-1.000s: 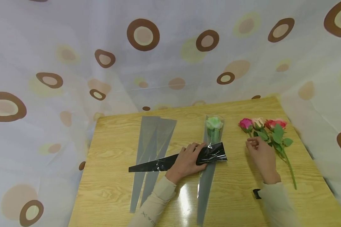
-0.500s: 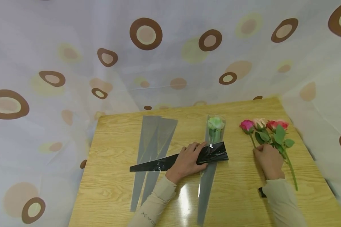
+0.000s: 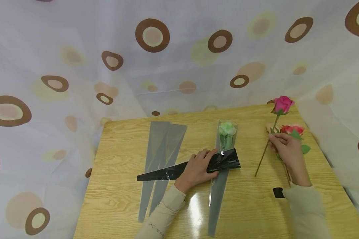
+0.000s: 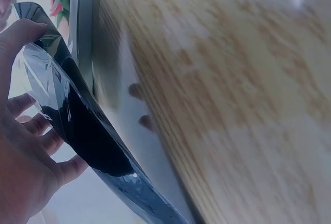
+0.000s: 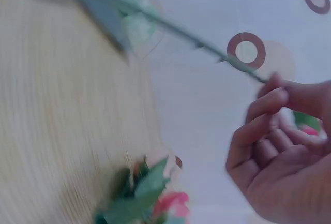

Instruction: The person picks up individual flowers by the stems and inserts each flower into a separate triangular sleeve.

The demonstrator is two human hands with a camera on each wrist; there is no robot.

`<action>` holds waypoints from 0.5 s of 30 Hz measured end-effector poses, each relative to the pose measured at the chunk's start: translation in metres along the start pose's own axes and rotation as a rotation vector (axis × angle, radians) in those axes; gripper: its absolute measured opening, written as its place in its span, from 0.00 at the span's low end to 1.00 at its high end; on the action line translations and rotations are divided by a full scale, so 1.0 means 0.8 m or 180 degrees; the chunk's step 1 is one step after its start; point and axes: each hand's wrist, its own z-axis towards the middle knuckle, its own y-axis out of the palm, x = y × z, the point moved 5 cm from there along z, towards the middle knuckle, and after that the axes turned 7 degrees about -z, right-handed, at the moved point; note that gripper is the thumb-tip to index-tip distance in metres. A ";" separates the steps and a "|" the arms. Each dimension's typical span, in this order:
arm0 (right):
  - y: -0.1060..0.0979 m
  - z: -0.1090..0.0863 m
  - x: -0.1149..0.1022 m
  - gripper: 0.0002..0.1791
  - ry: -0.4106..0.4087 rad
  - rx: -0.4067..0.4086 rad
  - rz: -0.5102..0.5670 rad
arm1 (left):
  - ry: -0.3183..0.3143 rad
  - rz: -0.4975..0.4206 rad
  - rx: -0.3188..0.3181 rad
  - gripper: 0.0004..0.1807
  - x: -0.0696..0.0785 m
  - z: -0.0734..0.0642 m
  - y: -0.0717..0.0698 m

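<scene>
magenta rose (image 3: pixel 282 104) is up off the right part of the wood-grain table (image 3: pixel 113 166); i see its bloom against the patterned sheet (image 3: pixel 167 66), with the stem (image 3: pixel 261 161) slanting down toward the table. the right hand (image 3: pixel 290 152) pinches that stem between thumb and forefinger, its other fingers bent. the left hand (image 3: pixel 196 168) grips a glossy black wrap (image 3: pixel 224 161), thumb on one edge and fingers over the other.

around them, i have a red rose (image 3: pixel 292 129) and a pale rose (image 3: pixel 270 127) lying behind the right hand, which hides much of their leaves and stems from my head view. near the middle, a green-white rose (image 3: pixel 226 128) sits inside a clear wrap (image 3: pixel 218 202), and the black wrap crosses over it. its narrow end also passes over two clear wraps (image 3: pixel 158 136) on the left, which overlap each other. a small black object (image 3: pixel 278 192) shows beside the right cuff (image 3: pixel 300 196); i can't tell what it is.

for writing, i get only a few dark letters along the left shirt sleeve (image 3: pixel 167 212), an x seemingly among them; i can't make out the word.
</scene>
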 end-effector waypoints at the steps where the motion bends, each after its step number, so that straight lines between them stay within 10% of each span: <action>1: -0.001 0.001 -0.003 0.13 0.0042 0.0021 0.0377 | -0.0001 -0.0001 -0.0003 0.47 0.000 -0.001 0.000; 5: -0.001 0.005 -0.003 0.03 0.0194 0.0174 0.1387 | -0.0005 -0.0028 -0.0013 0.48 -0.002 -0.003 0.001; 15: 0.021 0.012 0.022 0.05 0.0320 0.0345 0.2091 | -0.0044 -0.0072 -0.0056 0.48 -0.003 -0.004 0.006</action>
